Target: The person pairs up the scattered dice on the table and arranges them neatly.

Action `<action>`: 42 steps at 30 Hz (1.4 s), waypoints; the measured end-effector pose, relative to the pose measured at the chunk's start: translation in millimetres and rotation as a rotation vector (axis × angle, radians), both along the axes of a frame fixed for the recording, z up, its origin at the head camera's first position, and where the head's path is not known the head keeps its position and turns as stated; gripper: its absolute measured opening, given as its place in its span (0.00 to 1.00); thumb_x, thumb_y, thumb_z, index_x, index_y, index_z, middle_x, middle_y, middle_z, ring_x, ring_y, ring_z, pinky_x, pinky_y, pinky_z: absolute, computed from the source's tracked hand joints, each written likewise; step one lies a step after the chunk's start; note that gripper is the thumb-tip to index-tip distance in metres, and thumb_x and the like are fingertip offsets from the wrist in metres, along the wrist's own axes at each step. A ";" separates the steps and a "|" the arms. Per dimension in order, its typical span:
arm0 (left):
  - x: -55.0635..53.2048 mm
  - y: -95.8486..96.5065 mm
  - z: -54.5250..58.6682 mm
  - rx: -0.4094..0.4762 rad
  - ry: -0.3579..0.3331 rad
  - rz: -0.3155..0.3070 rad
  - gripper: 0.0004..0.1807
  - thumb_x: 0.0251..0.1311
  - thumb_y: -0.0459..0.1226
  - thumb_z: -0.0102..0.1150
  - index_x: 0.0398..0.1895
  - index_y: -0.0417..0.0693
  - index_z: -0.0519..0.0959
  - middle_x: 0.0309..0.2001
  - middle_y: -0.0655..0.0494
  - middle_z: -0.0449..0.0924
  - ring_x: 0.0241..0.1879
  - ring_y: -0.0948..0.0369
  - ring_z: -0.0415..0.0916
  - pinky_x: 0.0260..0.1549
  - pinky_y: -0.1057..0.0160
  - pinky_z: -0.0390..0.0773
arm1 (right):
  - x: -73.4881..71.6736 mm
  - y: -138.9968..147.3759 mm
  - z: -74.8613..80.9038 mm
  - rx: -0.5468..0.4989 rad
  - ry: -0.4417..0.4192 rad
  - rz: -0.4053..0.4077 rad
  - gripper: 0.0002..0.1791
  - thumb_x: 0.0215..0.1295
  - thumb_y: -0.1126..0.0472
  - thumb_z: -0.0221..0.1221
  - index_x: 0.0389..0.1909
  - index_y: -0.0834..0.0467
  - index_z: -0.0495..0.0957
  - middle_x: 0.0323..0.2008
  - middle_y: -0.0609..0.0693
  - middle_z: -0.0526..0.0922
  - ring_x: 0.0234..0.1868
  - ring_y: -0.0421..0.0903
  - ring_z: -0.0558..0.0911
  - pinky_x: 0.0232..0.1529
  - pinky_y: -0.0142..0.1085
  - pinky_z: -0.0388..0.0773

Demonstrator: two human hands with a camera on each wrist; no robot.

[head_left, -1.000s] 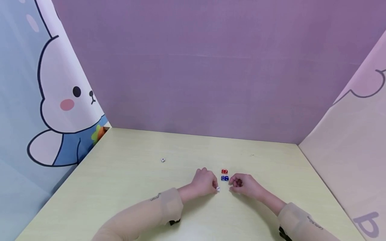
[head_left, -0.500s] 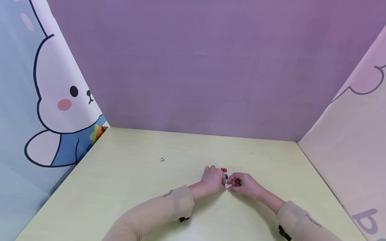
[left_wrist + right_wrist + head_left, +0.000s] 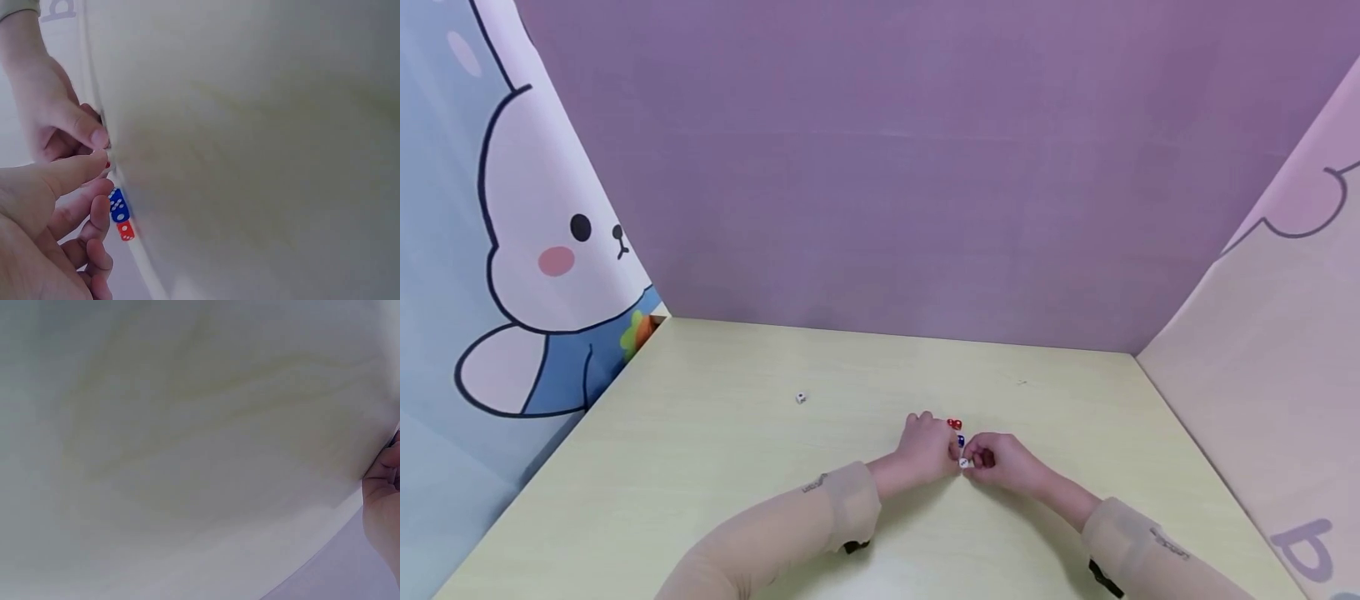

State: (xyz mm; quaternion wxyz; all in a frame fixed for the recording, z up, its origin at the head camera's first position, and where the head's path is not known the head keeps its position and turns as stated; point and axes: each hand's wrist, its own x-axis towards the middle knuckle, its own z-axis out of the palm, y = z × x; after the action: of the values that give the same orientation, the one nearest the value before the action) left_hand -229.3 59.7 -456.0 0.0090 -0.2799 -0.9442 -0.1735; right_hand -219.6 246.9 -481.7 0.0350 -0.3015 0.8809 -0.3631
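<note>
In the head view, my left hand pinches a small white die at its fingertips. From the other side, the thumb and index finger of my right hand meet at the same die. Just beyond it sit blue dice, partly covered by the left hand, and farther back a pair of red dice. The left wrist view has a blue die beside a red die, past the left fingers. Only part of the right hand shows at the right wrist view's edge.
Another white die lies apart, toward the left on the pale wooden table. A purple backdrop stands along the far table edge, with printed cloth panels on both sides.
My left hand has moved right with the white die, bringing it to the right fingertips and covering part of the blue dice. The right hand has barely moved.
</note>
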 end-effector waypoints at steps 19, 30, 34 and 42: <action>-4.2 -46.9 42.4 0.020 -0.012 -0.115 0.15 0.44 0.47 0.73 0.37 0.56 0.86 0.32 0.62 0.81 0.36 0.64 0.65 0.40 0.62 0.62 | 1.4 -3.7 -2.2 0.073 -0.045 -0.053 0.08 0.53 0.63 0.67 0.32 0.56 0.77 0.24 0.41 0.73 0.26 0.33 0.69 0.28 0.27 0.71; -27.0 -100.0 59.6 0.131 0.054 -0.237 0.17 0.45 0.47 0.73 0.40 0.57 0.84 0.40 0.62 0.80 0.43 0.61 0.65 0.44 0.56 0.62 | 5.7 -5.9 -1.6 0.069 -0.064 -0.052 0.08 0.53 0.63 0.67 0.32 0.56 0.77 0.24 0.42 0.72 0.26 0.33 0.69 0.27 0.27 0.71; -35.7 -122.0 67.2 0.150 0.057 -0.236 0.19 0.45 0.46 0.73 0.42 0.56 0.83 0.42 0.61 0.79 0.45 0.61 0.64 0.47 0.53 0.62 | 6.4 -6.4 0.2 0.067 -0.071 -0.057 0.08 0.53 0.63 0.67 0.33 0.57 0.77 0.24 0.42 0.72 0.25 0.33 0.69 0.27 0.26 0.71; -58.2 -160.0 64.8 0.124 0.092 -0.233 0.20 0.45 0.44 0.73 0.44 0.57 0.82 0.42 0.64 0.78 0.47 0.61 0.64 0.49 0.52 0.59 | 5.4 -5.9 1.9 0.074 -0.076 -0.071 0.09 0.54 0.63 0.67 0.33 0.56 0.77 0.24 0.42 0.72 0.25 0.34 0.69 0.27 0.26 0.70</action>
State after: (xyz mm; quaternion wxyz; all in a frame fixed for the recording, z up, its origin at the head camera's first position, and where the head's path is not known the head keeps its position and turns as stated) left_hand -287.4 -100.3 -391.2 0.0492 -0.3942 -0.8913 -0.2185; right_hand -214.2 241.0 -479.8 0.0668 -0.2547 0.9019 -0.3423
